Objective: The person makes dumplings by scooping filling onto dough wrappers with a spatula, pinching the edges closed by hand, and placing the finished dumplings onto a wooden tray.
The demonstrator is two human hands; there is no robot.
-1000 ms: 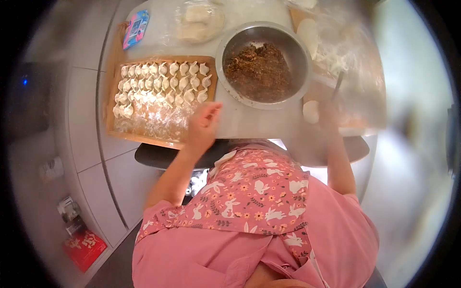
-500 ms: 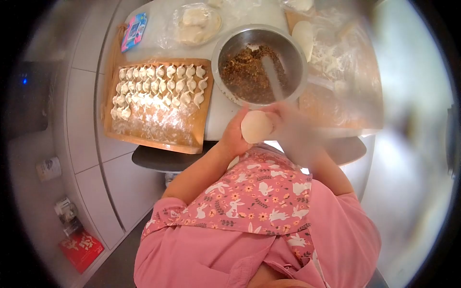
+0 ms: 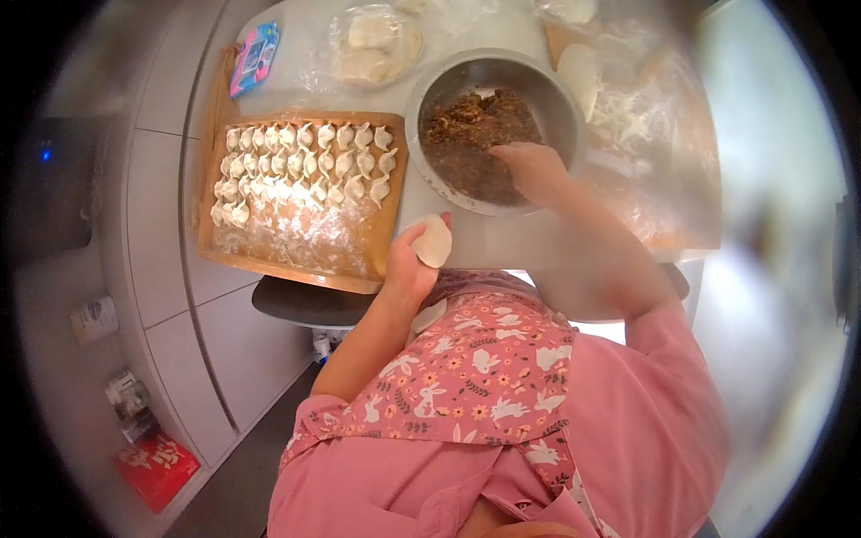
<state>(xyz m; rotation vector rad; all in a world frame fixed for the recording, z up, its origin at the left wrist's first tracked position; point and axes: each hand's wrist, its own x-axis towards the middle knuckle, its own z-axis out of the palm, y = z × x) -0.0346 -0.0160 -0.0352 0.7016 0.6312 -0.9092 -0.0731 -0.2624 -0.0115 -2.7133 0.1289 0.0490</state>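
My left hand [image 3: 413, 267] holds a round, pale dumpling wrapper [image 3: 433, 243] near the table's front edge, left of the steel bowl. Dark minced filling [image 3: 475, 134] fills the bottom of that bowl [image 3: 420, 161]. My right hand [image 3: 531, 172] reaches over its near rim, fingers closed at the filling, where a flat grey utensil stood. The hand hides the utensil now. Left of the bowl lies a floured wooden tray [image 3: 296, 255] with several rows of folded dumplings [image 3: 309, 163].
A blue and pink packet [image 3: 255, 59] lies at the back left. Behind the bowl is a plastic bag of pale dough [image 3: 370, 49]. On the right, clear plastic covers a floury board [image 3: 659, 179]. A red packet [image 3: 158, 468] lies low at the left.
My hands have parted. The left has moved slightly left and down with the wrapper; the right has gone up and forward into the bowl, onto the utensil's place.
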